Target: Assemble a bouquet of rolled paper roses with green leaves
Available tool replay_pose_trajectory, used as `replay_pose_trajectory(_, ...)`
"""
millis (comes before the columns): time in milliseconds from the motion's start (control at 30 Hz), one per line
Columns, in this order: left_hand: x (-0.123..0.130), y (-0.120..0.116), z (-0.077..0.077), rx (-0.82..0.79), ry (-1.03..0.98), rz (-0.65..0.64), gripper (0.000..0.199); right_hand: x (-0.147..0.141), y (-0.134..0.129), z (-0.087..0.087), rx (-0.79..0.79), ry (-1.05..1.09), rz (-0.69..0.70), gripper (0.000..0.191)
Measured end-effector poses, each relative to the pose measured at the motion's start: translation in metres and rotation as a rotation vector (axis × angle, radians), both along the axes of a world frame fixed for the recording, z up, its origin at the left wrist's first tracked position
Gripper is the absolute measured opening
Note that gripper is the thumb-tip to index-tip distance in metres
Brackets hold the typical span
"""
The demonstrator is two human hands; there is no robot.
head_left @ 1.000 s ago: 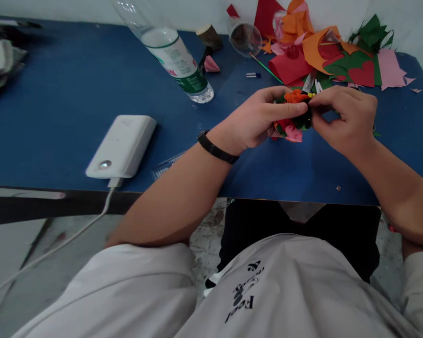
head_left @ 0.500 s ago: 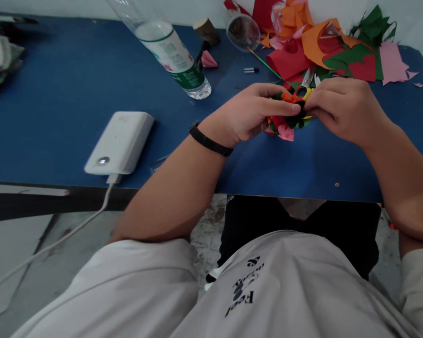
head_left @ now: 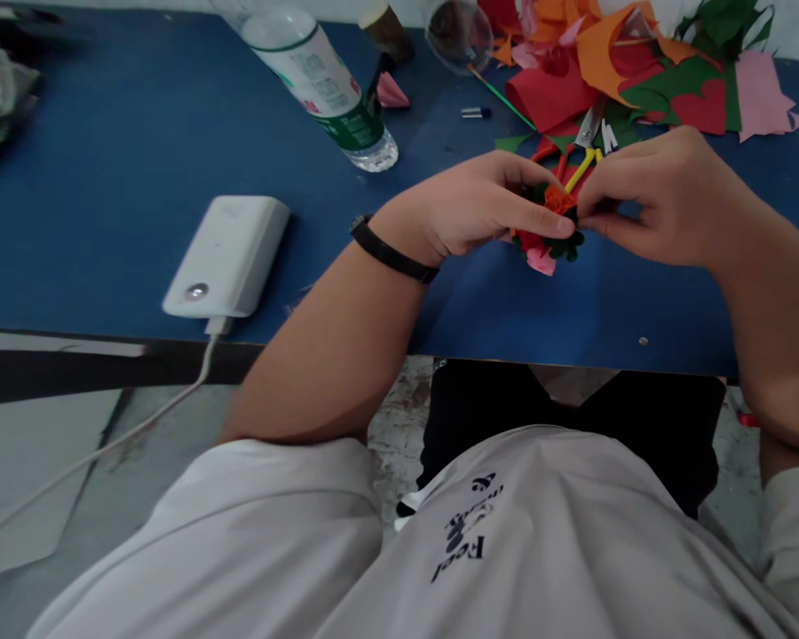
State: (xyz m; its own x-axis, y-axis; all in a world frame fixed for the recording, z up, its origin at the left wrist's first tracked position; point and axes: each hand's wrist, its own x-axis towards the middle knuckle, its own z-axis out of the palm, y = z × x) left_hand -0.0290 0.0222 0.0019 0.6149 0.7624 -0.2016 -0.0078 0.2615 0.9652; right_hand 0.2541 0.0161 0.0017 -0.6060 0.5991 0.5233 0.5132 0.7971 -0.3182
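My left hand [head_left: 486, 204] is closed around a small bunch of paper flowers [head_left: 559, 201], the thumb lying across its front. The bunch shows a curled orange bloom, red and pink petals, and dark green scalloped leaves; its left part is hidden by my fingers. At its right edge my right hand [head_left: 652, 200] is pinched, thumb and forefinger meeting beside the green leaf; the exact grip there is hard to see. Just behind the bunch lie scissors [head_left: 587, 133] with red and yellow handles, partly covered by my hands.
Coloured paper scraps [head_left: 679, 89] spread over the table's back right. A water bottle [head_left: 326, 89] leans left of a pink paper piece [head_left: 391, 90]. Further back are a clear cup [head_left: 458, 35] and a brown stub [head_left: 386, 34]. A white power bank [head_left: 227, 257] with a cable lies left.
My right hand has drawn back slightly from the bunch, and the orange bloom shows more fully. The scissors are more exposed. The whole view has shifted a little.
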Motion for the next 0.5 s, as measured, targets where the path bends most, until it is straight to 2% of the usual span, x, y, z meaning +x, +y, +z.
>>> replay_pose_trajectory(133,0.004,-0.002,0.008,0.201,0.142,-0.075,0.010,-0.002,-0.004,-0.011,-0.130,0.083,-0.066,0.040)
replay_pose_trajectory(267,0.005,-0.001,0.009,0.258,0.141,-0.117,0.015,-0.004,-0.013,-0.011,-0.174,0.081,-0.127,0.035)
replay_pose_trajectory(500,0.002,0.003,-0.003,0.212,0.120,-0.049,0.015,-0.005,-0.006,0.003,-0.036,0.019,0.041,0.029)
